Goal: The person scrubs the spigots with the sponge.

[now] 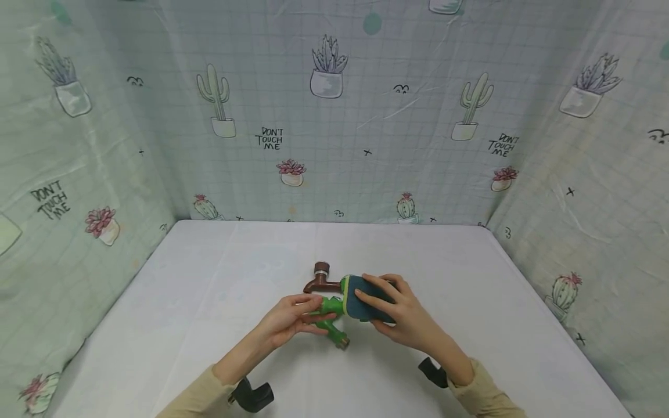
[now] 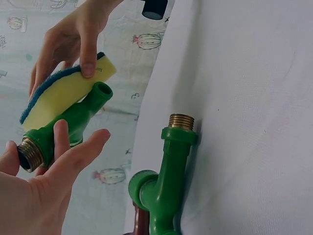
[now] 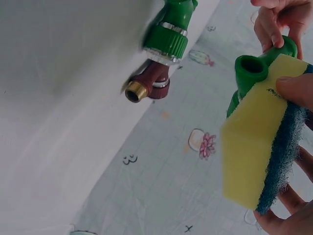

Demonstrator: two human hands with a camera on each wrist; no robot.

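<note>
My left hand (image 1: 287, 320) holds a green tap body (image 2: 80, 117) by its brass-threaded end. That body is raised above the table in front of me. In my right hand (image 1: 410, 316) is a sponge (image 1: 360, 299), yellow with a dark blue scouring layer. The fingers spread over the blue side, and the thumb presses the yellow. The sponge's yellow face lies against the green tap body. Beneath the hands, a second green tap body (image 2: 168, 181) with a brass thread lies on the table, next to a brown tap (image 1: 322, 281). The sponge partly hides where these two meet.
The white table (image 1: 235, 273) has patterned cloth walls (image 1: 324, 145) at the back and both sides. Black wrist-camera mounts show by the left wrist (image 1: 253, 396) and the right wrist (image 1: 432, 373).
</note>
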